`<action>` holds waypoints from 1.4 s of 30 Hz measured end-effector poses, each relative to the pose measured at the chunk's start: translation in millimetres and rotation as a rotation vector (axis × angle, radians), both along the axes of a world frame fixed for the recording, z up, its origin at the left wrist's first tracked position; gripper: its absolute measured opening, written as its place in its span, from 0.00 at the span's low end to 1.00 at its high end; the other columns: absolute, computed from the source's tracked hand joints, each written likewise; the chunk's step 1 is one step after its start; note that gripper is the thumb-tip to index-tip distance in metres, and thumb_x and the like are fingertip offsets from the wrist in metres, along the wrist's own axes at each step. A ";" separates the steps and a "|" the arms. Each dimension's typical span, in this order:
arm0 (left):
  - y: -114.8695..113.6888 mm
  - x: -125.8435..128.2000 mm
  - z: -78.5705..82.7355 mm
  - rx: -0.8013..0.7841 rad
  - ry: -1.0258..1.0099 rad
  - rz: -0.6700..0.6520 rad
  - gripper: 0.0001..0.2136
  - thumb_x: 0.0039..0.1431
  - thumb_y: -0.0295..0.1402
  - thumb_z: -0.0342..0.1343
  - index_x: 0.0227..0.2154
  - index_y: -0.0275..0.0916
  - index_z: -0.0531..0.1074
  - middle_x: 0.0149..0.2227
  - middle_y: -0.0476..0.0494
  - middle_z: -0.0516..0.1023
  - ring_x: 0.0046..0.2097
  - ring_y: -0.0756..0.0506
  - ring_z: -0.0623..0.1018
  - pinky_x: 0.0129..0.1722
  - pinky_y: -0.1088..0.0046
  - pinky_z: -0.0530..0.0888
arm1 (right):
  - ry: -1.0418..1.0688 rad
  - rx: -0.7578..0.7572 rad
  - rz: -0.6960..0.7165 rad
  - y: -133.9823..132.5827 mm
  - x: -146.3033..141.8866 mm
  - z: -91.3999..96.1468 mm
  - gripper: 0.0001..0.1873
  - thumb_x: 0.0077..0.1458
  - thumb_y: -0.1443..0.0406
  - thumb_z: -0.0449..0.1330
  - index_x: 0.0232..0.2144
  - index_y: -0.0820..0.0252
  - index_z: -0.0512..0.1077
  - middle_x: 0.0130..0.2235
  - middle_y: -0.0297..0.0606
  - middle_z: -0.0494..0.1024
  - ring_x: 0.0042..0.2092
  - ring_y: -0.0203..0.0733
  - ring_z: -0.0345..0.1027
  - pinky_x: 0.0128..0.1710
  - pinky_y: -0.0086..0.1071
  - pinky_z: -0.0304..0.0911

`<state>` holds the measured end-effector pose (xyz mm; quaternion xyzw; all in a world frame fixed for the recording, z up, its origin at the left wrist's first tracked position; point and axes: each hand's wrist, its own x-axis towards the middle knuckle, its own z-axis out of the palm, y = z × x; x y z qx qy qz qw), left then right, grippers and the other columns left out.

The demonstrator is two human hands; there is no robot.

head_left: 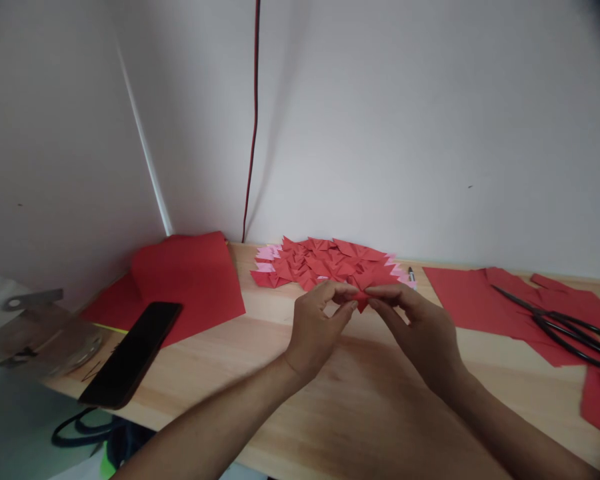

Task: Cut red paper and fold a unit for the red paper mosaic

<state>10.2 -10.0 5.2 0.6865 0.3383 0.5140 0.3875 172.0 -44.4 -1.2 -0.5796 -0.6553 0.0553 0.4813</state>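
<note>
A small folded piece of red paper (363,303) is held above the wooden table, pinched from both sides. My left hand (320,327) grips its left edge between thumb and fingertips. On the opposite edge, my right hand (423,327) has its thumb and fingers closed. The fingertips cover much of the paper, so its full shape is hidden. Just behind the hands lies a pile of folded red paper pieces (325,257), with folded pink pieces (269,253) showing at its left and right ends.
Large red sheets (190,280) and a black phone (133,353) lie at left, near a clear plastic jug (40,340). More red paper (465,300) and black-handled scissors (565,323) are at right. A small marker (411,274) rests by the wall. A red cable (254,127) hangs behind.
</note>
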 end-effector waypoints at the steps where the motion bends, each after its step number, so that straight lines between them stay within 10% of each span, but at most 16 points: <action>1: -0.6 0.1 0.5 0.015 0.012 0.009 0.08 0.53 0.24 0.57 0.36 0.40 0.75 0.35 0.48 0.77 0.37 0.49 0.75 0.40 0.74 0.71 | -0.011 0.012 -0.007 -0.3 -0.2 -0.1 0.06 0.56 0.62 0.60 0.36 0.53 0.74 0.33 0.32 0.79 0.30 0.36 0.70 0.30 0.30 0.64; 42: -3.8 6.3 -2.2 0.023 -0.115 0.009 0.03 0.55 0.31 0.59 0.31 0.41 0.77 0.34 0.46 0.77 0.39 0.48 0.75 0.41 0.71 0.71 | -0.094 0.139 -0.021 -0.1 0.3 -3.9 0.06 0.57 0.61 0.59 0.33 0.54 0.74 0.30 0.33 0.78 0.28 0.36 0.70 0.28 0.30 0.63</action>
